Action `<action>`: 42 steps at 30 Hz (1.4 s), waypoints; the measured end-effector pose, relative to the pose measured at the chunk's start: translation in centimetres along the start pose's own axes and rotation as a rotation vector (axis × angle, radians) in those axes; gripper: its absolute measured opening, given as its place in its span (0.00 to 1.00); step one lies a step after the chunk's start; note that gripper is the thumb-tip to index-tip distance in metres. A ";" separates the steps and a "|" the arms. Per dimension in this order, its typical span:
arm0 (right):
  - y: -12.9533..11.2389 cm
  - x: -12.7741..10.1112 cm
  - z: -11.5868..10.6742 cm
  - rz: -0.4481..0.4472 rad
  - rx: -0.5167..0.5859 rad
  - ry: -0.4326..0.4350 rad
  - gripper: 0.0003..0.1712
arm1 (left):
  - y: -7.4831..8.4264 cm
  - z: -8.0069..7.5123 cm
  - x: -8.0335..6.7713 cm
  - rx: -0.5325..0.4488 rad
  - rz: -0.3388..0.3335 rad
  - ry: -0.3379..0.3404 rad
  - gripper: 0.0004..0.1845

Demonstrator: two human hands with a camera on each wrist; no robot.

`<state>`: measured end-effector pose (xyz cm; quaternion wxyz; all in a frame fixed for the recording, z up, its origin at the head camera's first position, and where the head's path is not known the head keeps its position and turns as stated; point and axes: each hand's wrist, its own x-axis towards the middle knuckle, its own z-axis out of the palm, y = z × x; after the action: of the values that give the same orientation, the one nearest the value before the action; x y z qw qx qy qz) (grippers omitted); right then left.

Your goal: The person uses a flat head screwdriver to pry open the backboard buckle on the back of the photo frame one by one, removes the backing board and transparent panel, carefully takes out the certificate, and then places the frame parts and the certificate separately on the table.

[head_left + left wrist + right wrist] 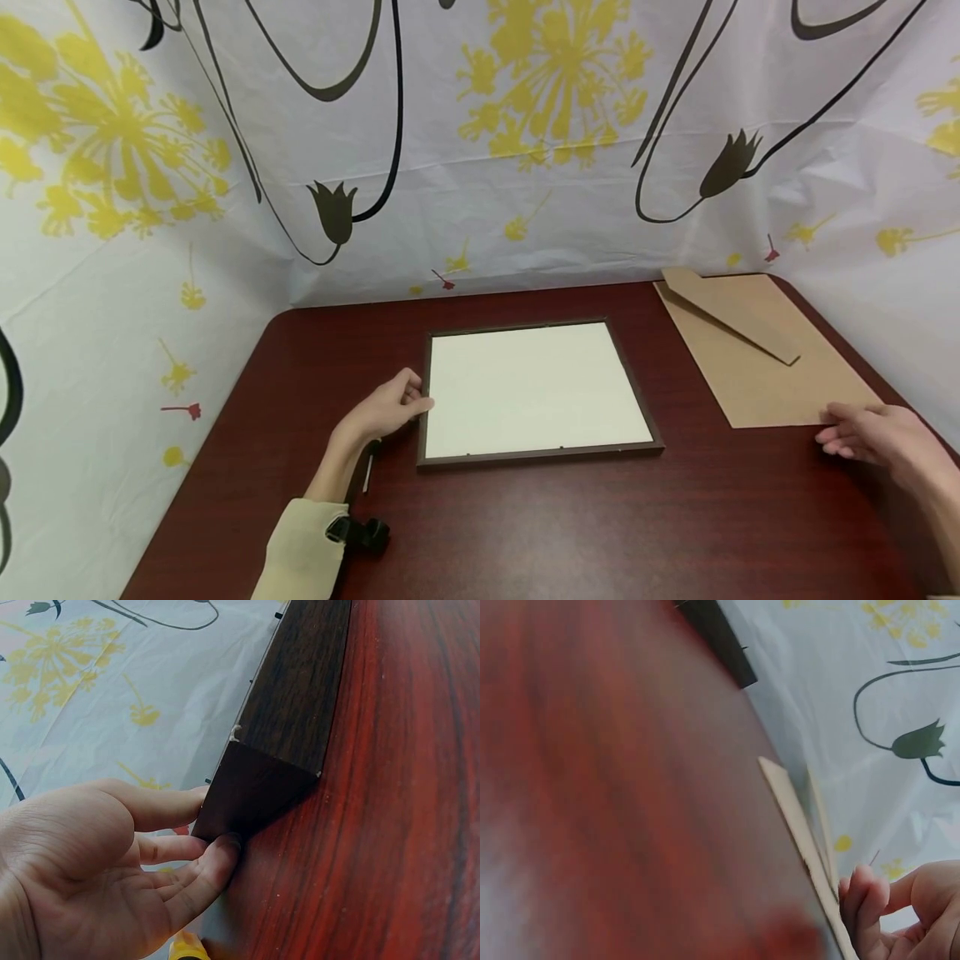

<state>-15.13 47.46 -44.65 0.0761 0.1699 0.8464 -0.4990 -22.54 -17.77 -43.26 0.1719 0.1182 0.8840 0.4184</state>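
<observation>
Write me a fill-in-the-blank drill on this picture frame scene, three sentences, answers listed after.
1. The left hand touches the ____ side of the dark picture frame.
2. The brown backing board lies to the ____ of the frame, at the fingertips of the right hand.
3. Frame and board both rest on a dark ____ table.

Missing words: left; right; red
</observation>
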 end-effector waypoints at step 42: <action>-10.8 2.8 11.9 -0.606 -0.046 -0.242 0.14 | 0.1 0.1 0.4 -0.043 -0.022 0.024 0.20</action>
<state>-22.16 32.89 -42.48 0.0280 -0.1522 0.8544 -0.4961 -22.81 -17.53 -43.36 0.1683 0.0997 0.8781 0.4368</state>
